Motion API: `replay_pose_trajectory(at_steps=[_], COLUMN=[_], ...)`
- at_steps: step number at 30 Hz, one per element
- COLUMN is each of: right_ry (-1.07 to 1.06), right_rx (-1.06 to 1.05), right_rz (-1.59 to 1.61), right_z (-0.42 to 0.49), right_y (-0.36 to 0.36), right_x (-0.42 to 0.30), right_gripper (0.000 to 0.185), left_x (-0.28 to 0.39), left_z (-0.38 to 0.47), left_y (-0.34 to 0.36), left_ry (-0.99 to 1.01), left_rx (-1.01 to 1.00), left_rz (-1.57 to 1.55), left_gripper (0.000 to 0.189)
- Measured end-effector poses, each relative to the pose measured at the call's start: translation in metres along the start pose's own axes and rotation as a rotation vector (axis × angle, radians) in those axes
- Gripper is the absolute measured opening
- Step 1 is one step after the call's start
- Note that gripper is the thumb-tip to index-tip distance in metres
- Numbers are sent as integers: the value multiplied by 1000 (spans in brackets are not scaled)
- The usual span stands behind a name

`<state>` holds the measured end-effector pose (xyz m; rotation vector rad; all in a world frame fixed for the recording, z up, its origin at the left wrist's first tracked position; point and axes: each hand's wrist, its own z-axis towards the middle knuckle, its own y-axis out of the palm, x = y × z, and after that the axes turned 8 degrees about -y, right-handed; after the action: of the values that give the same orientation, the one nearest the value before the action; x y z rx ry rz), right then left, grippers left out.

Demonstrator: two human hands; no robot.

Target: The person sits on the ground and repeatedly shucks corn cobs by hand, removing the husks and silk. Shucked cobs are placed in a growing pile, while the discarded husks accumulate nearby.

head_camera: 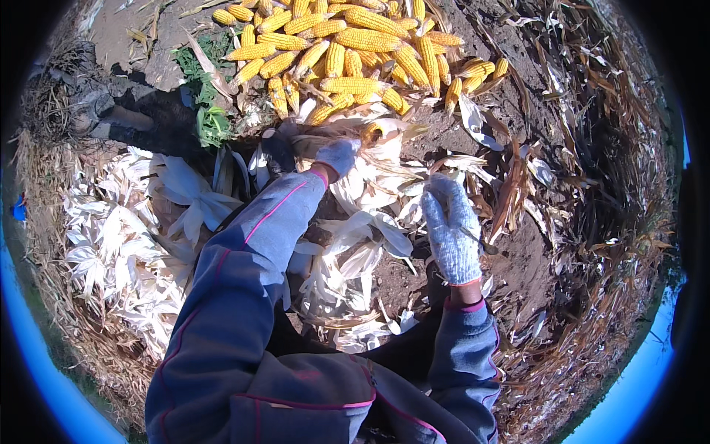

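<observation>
My left hand (339, 155), in a pale knit glove, reaches forward to dry corn husks (383, 158) below the heap of ears; its fingers are largely hidden, so its hold is unclear. A partly husked ear of corn (370, 133) lies just beyond it, yellow kernels showing at its tip. My right hand (452, 227), gloved in the same knit, hovers at the right with thumb and fingers apart and nothing visible between them. Husked yellow corn cobs (355, 61) are heaped on the soil at the top. Peeled white husks (360, 244) lie between my forearms.
A large pile of pale husks (127, 238) spreads at the left. Above it are a dark, rough stump-like object (122, 116) and a green leafy plant (211, 119). Dry corn stalks and leaves (599, 194) cover the right side. A dark shoe (277, 150) is beside my left wrist.
</observation>
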<state>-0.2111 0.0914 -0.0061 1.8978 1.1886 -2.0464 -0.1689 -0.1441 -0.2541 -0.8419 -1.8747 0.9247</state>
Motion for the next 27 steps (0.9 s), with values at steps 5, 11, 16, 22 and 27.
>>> replay_pose_trajectory(at_steps=[5,11,16,22,27], right_ry=[-8,22,239,-74,-137], right_rx=[247,471,153,218,352], right_rz=[125,148,836,726,301], right_z=[7,8,-3,-8,-13], right_y=[-21,-51,-49,-52,-56], right_x=[14,30,27,9,-2], right_gripper=[33,55,73,61,86], left_x=[67,143,166,192,215], left_z=[-32,-123,-163,-202,-171], left_y=[-65,-129,-149,-194,-221], left_ry=[393,852,995,611,184], left_rx=[10,69,168,-241,286], left_rz=[28,304,436,-646,-1045], left_gripper=[20,20,42,38,35])
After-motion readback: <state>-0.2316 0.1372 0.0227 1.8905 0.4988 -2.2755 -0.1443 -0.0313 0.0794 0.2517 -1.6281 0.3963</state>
